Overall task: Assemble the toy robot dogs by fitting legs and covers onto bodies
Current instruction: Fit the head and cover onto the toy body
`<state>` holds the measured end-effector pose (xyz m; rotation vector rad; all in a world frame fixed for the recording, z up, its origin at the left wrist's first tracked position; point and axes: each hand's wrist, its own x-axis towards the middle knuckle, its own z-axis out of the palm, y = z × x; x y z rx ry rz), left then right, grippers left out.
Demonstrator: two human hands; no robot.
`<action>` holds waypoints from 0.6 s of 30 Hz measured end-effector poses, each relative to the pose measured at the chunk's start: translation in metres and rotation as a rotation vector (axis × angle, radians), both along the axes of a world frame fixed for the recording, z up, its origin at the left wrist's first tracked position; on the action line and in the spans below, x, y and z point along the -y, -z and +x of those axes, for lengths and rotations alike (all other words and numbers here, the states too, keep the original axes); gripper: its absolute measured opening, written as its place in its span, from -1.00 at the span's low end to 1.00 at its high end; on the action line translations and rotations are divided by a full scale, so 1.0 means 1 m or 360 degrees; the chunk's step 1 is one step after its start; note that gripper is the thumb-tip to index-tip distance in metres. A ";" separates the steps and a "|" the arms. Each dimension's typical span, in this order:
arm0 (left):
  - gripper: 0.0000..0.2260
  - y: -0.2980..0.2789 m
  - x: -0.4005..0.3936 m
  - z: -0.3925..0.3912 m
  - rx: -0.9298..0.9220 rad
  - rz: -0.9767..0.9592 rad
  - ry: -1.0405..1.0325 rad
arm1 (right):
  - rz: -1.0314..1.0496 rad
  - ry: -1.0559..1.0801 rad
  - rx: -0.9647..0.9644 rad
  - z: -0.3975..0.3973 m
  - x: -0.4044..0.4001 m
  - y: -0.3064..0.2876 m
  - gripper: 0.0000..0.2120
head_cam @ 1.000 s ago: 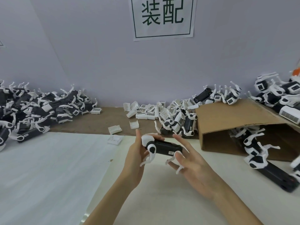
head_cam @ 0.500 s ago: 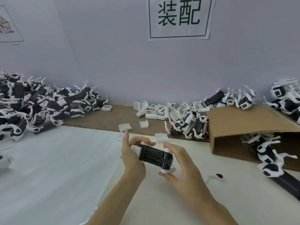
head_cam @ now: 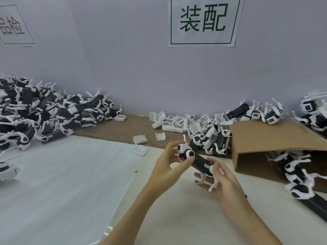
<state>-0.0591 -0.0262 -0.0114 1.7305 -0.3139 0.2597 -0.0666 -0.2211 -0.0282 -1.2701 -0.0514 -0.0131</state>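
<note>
Toy dog body turned upright between both hands.

The toy dog [head_cam: 198, 160], seen underside-up half a second before, is now held side-on: its head end is pinched by the left hand [head_cam: 168, 167], its rear legs [head_cam: 207, 179] cradled by the right hand [head_cam: 223, 183]. Legs appear fitted; a cover [head_cam: 140, 139], beyond the left hand, is judged next.
</note>
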 end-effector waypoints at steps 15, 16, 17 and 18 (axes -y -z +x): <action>-0.58 0.002 0.033 -0.022 0.0661 0.0339 0.0015 | -0.1050 0.0209 0.0859 -0.005 0.005 0.009 -0.33; -0.69 0.001 0.035 -0.023 0.0545 0.0216 0.0001 | -0.1102 0.0265 0.0900 -0.005 0.007 0.009 -0.34; -0.78 -0.002 0.036 -0.024 0.0401 0.0090 0.0003 | -0.1153 0.0311 0.0915 -0.005 0.008 0.008 -0.34; -0.83 -0.005 0.037 -0.025 0.0258 -0.0027 0.0028 | -0.1196 0.0351 0.0908 -0.005 0.009 0.008 -0.34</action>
